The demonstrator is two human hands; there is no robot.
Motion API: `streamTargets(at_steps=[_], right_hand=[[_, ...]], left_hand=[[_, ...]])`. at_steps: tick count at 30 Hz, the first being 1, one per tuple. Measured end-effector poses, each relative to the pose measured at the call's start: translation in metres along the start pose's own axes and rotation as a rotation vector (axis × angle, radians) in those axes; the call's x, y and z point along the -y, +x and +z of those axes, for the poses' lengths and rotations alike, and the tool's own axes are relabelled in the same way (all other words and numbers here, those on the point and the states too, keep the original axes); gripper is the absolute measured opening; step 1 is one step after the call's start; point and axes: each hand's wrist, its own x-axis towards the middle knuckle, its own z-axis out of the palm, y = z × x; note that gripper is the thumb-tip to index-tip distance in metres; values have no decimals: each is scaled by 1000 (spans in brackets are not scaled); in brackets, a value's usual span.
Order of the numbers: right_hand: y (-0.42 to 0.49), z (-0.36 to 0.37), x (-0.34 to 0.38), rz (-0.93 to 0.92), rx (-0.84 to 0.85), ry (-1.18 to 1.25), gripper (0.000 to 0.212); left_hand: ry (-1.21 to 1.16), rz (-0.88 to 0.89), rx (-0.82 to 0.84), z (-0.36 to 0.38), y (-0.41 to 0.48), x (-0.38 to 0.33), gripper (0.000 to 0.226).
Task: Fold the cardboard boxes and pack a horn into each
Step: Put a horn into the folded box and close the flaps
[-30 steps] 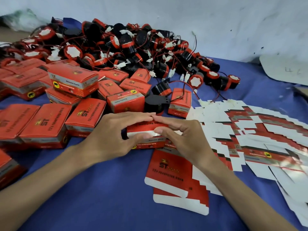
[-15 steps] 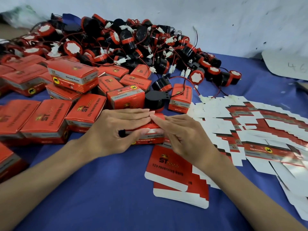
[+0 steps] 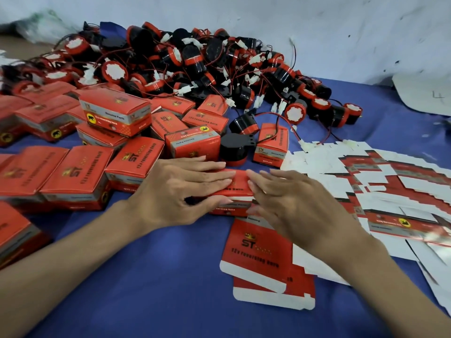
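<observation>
The left hand (image 3: 180, 189) lies flat on the lid of a small red cardboard box (image 3: 238, 189), fingers straight and close together, thumb set against the box's front face. The right hand (image 3: 300, 203) mirrors it from the other side, fingers also straight on the lid and the thumb low at the front, so the fingertips of both hands almost meet over the middle. Neither hand curls round the box; both press on it. The box sits on the blue cloth (image 3: 146, 289) in the centre, partly on top of a flat box blank (image 3: 258, 250) that lies under the right wrist with a second blank beneath it. Just behind the box a loose black horn (image 3: 234, 150) with a red band lies on its side, next to a closed box standing on end (image 3: 271, 145). To the left, closed boxes (image 3: 78, 172) crowd up to the left hand, some stacked two high, leaving little room on that side. To the right a fan of unfolded blanks (image 3: 366, 181) overlaps in slanting rows, white undersides and red printed strips alternating. At the back a heap of horns (image 3: 195, 62) rests against the white wall (image 3: 341, 32): round black bodies with glossy red bands, white scalloped labels, thin red and black wires and small white plugs, all tangled. The boxes are glossy card with gold lettering and a grey strip along the side.
</observation>
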Motion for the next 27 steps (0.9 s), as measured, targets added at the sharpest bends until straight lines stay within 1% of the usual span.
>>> streamTargets(at_steps=[2, 4, 6, 9, 11, 12, 14, 15, 16, 17, 18, 19, 20, 21, 22, 23, 24, 25, 27], right_hand=[[-2, 9, -1, 6, -26, 93, 41], [-5, 13, -5, 50, -110, 258, 37], [-8, 16, -10, 53, -177, 355, 33], [-7, 23, -10, 2, -162, 336, 25], [-5, 26, -7, -30, -122, 299, 25], [-5, 26, -6, -24, -101, 335, 26], [-5, 19, -12, 68, -92, 466, 24], [-6, 14, -17, 149, -109, 477, 24], [-7, 8, -23, 243, -124, 419, 27], [-8, 3, -30, 346, -105, 337, 35], [-8, -1, -37, 454, -9, 263, 50], [-9, -2, -41, 547, 164, 215, 65], [-9, -2, -43, 608, 373, 209, 77], [-10, 0, -44, 643, 554, 253, 82], [-10, 4, -44, 661, 661, 353, 76], [-9, 7, -44, 686, 681, 478, 63], [-9, 9, -43, 714, 655, 581, 52], [-9, 10, -43, 727, 636, 648, 46], [-10, 11, -42, 732, 600, 693, 43]], left_hand=[[33, 27, 0, 0, -1, 0, 27], [58, 48, 2, 0, -2, -1, 32], [86, 69, 16, 0, -1, -1, 39], [124, 57, 75, -1, 2, 0, 43], [158, 40, 119, 0, 3, -1, 47], [173, 35, 126, 1, 3, -3, 47], [216, 38, 113, 1, 5, -7, 41], [248, 33, 104, 1, 5, -9, 37], [290, 15, 95, -1, 6, -9, 34], [346, -29, 88, -3, 6, -9, 32], [410, -99, 87, -4, 6, -9, 35], [471, -176, 102, -5, 6, -9, 41], [520, -233, 129, -4, 6, -11, 46], [559, -255, 160, -2, 6, -14, 49], [579, -243, 183, 1, 6, -18, 49], [572, -211, 197, 3, 7, -22, 49], [538, -176, 196, 5, 8, -25, 47], [483, -151, 190, 5, 9, -29, 44], [336, -142, 183, 4, 11, -34, 38]])
